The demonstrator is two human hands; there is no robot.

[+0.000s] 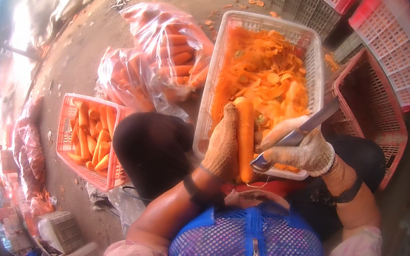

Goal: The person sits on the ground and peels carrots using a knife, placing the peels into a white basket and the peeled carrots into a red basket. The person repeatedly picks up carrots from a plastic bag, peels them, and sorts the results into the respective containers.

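My left hand (223, 146), in a knitted work glove, grips a large carrot (244, 136) that slants lengthwise over the near part of a pale plastic crate (209, 85). The carrot's narrower end, with a thin root hair, points towards me. In my gloved right hand (305, 147) is a long metal knife-like tool (320, 114). Its broad flat part juts up to the right; the shiny other end lies close beside the lower carrot, and I cannot tell if they touch. Orange carrot peelings (265, 69) and cut end slices heap up inside the crate.
Left of my knee stands a pink crate (62, 134) of carrots. Clear plastic bags (134, 66) of carrots lie beyond it. At right are an empty-looking red crate (386, 99) and stacked crates (403, 50). Scraps litter the floor (92, 55).
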